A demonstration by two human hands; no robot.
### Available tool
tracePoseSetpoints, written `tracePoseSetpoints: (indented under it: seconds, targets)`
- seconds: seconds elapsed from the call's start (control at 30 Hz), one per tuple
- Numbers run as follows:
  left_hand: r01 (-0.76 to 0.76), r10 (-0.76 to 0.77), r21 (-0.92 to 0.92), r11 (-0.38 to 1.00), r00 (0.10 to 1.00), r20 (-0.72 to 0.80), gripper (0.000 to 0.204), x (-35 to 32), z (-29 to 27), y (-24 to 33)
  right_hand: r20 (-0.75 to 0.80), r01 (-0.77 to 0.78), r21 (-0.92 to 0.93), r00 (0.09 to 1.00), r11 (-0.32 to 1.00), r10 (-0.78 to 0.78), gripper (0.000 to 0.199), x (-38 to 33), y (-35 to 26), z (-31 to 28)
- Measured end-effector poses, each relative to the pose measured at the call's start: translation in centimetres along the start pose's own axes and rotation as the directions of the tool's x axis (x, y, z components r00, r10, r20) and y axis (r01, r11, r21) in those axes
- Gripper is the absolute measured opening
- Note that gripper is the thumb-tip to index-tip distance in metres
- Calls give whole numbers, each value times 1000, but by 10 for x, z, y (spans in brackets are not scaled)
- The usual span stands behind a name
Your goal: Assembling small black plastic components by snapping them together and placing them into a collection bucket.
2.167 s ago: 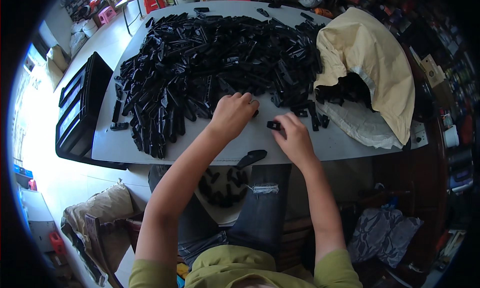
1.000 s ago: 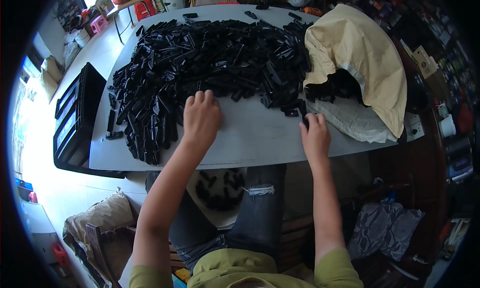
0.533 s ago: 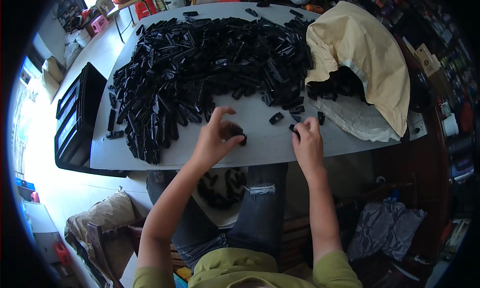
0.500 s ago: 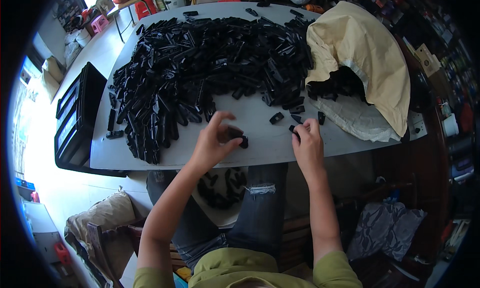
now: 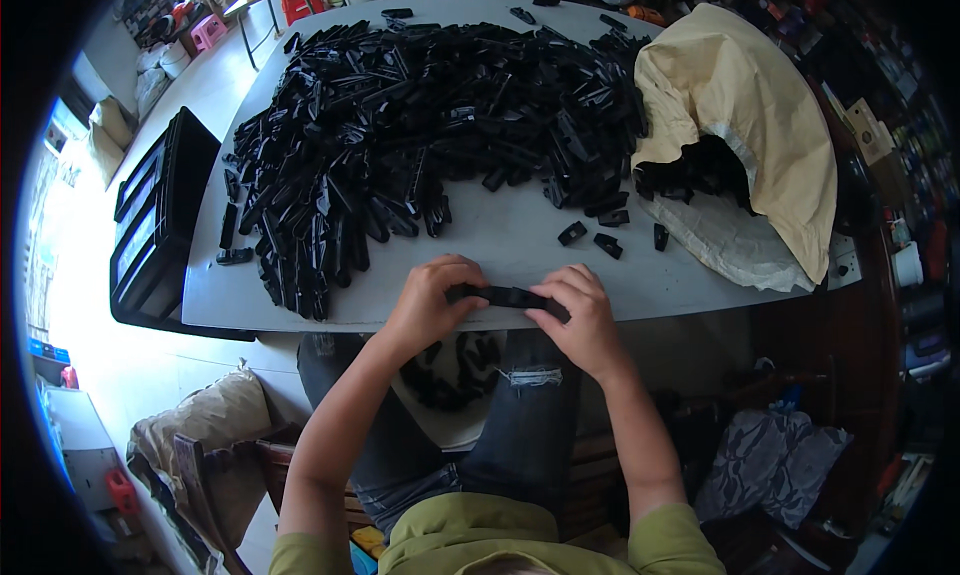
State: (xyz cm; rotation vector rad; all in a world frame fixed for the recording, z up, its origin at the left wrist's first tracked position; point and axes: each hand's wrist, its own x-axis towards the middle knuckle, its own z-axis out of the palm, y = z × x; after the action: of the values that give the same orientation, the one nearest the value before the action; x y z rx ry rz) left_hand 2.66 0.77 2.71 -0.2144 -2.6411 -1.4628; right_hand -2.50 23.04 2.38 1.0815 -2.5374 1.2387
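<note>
One slim black part, seen in the head view, spans the gap between the left hand and the right hand. Both hands are grasping it, each pinching an end between thumb and fingers. It runs nearly level from side to side, just inside the near edge of the grey desk, in front of the person's body. Whether it is a single piece or two set end to end cannot be told, nor whether it touches the surface below.

Beyond the hands, a broad heap of black parts covers much of the desk, its pieces lying at all angles. A few small black pieces lie apart from it, between the right hand and a cream sack. That sack lies at the right side of the desk with its mouth open, and more dark pieces show in the opening.

A black crate stands to the left, just beside the desk. Below the near edge, between the person's legs in dark jeans, a light container holds further black pieces, partly hidden by the desk.
</note>
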Motion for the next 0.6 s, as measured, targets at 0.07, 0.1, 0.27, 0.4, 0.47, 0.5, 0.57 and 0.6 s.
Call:
tracePoseSetpoints:
  seconds: [0.07, 0.1, 0.27, 0.4, 0.47, 0.5, 0.57, 0.6]
  targets:
    - [-27, 28, -30, 999, 999, 22, 23, 2, -4, -2, 98, 29, -48, 995, 998, -24, 27, 3, 1, -8]
    - [-27, 28, -32, 999, 999, 23, 23, 3, -5, -4, 98, 27, -49, 995, 998, -23, 27, 5, 2, -6]
    - [-57, 64, -55, 997, 991, 119, 23, 4, -10, -6, 72, 61, 32, 995, 998, -63, 29, 8, -3, 14]
    - [-237, 214, 39, 971, 926, 312, 22, 9, -22, 1, 137, -2, 134, 990, 991, -17, 33, 12, 10, -5]
    - [-215, 178, 74, 974, 924, 338, 23, 25, -22, 10, -80, 98, -418, 986, 903, -144, 36, 27, 18, -17]
    - [-305, 246, 208, 929, 932, 267, 26, 38, -16, 18, -82, 95, -421, 986, 902, -143, 36, 29, 24, -19]
    - [-313, 300, 372, 874, 949, 93, 32, 74, 18, 19, 80, 113, -606, 994, 787, -81, 35, 32, 42, -22]
    - [-312, 302, 379, 871, 949, 88, 32, 88, 28, 18, 78, 119, -605, 993, 787, -90, 35, 33, 40, -20]
